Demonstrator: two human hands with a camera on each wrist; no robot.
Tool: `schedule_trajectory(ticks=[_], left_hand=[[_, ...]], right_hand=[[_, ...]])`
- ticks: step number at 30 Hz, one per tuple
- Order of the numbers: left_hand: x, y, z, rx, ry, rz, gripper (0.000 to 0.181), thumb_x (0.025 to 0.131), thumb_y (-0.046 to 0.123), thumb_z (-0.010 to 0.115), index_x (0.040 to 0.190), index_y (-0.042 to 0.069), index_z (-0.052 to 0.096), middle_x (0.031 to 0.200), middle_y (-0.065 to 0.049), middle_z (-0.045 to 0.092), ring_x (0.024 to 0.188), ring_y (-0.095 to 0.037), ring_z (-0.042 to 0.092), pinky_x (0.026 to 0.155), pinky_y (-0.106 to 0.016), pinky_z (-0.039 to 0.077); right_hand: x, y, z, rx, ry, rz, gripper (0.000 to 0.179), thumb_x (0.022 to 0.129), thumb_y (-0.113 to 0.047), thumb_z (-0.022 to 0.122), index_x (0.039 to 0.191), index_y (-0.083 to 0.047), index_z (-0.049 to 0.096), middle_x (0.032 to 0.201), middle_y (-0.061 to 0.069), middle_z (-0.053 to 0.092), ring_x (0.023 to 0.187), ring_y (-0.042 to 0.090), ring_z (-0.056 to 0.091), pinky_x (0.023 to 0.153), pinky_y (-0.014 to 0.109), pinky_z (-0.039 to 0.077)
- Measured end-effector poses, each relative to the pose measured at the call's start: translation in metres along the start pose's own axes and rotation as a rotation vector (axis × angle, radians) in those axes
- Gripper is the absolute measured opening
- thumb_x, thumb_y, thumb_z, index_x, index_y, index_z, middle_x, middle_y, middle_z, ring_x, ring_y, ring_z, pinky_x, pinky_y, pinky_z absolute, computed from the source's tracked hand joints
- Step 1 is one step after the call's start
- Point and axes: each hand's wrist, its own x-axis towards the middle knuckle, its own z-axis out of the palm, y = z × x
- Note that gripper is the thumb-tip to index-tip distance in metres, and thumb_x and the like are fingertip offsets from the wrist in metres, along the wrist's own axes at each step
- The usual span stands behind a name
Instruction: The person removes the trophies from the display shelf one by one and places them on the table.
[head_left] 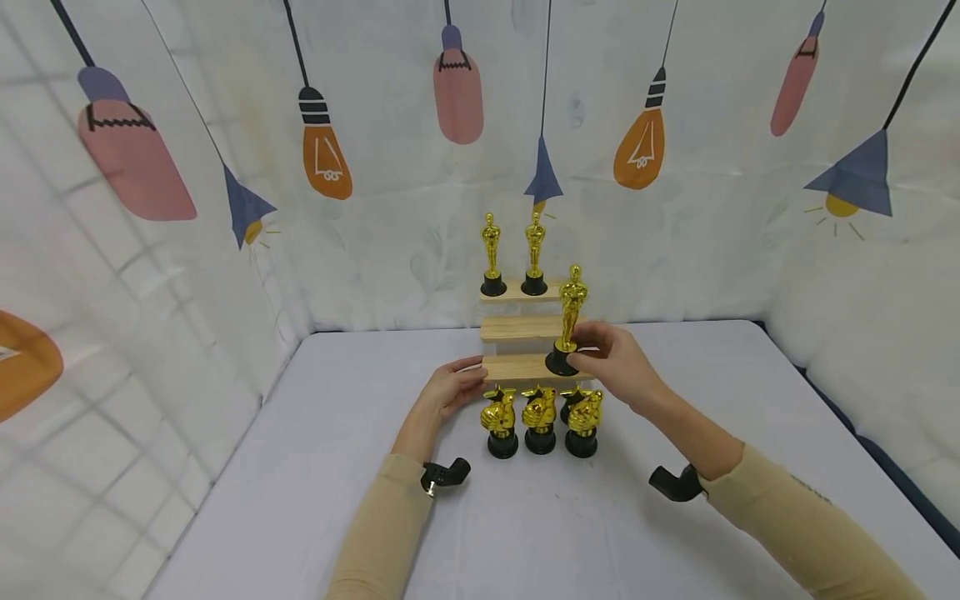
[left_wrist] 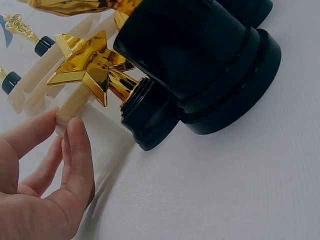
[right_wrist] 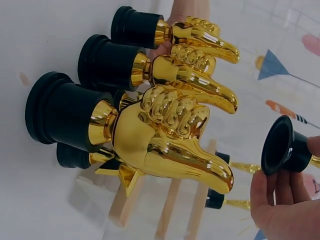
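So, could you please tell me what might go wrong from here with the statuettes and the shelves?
The right hand holds a gold statuette by its black base, so it could tip if the grip slips. The left hand pinches the end of the front shelf; a tug might topple the two statuettes on the top shelf.

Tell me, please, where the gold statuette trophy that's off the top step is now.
In the head view, the gold statuette trophy is right of centre, in the right grip, its base overlapping the right part of the lowest wooden step.
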Motion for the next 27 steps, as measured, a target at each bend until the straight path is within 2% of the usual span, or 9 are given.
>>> schedule_trajectory(ticks=[9, 21, 27], left_hand=[[-0.001, 0.001, 0.002, 0.006, 0.01, -0.002, 0.047, 0.096, -0.003, 0.07, 0.141, -0.001, 0.058, 0.132, -0.022, 0.063, 0.096, -0.019, 0.07, 0.081, -0.029, 0.06], [-0.002, 0.0, 0.001, -0.016, 0.006, -0.003, 0.048, 0.096, -0.004, 0.069, 0.143, -0.003, 0.056, 0.133, -0.024, 0.062, 0.097, -0.021, 0.07, 0.082, -0.03, 0.06], [-0.001, 0.001, 0.002, -0.017, -0.001, -0.003, 0.047, 0.096, -0.003, 0.069, 0.142, -0.003, 0.056, 0.132, -0.024, 0.062, 0.097, -0.021, 0.07, 0.082, -0.03, 0.06]], right_hand=[[-0.009, -0.001, 0.003, 0.01, 0.012, -0.014, 0.037, 0.096, -0.003, 0.069, 0.13, 0.006, 0.059, 0.124, 0.019, 0.063, 0.111, 0.03, 0.064, 0.091, 0.026, 0.055], [-0.024, 0.0, 0.017, 0.04, -0.013, -0.051, 0.037, 0.095, -0.002, 0.068, 0.13, 0.005, 0.059, 0.124, 0.019, 0.062, 0.114, 0.033, 0.062, 0.092, 0.028, 0.056], [-0.028, 0.002, 0.022, 0.042, -0.02, -0.04, 0.037, 0.095, -0.002, 0.069, 0.13, 0.005, 0.06, 0.124, 0.018, 0.062, 0.114, 0.033, 0.063, 0.092, 0.027, 0.056]])
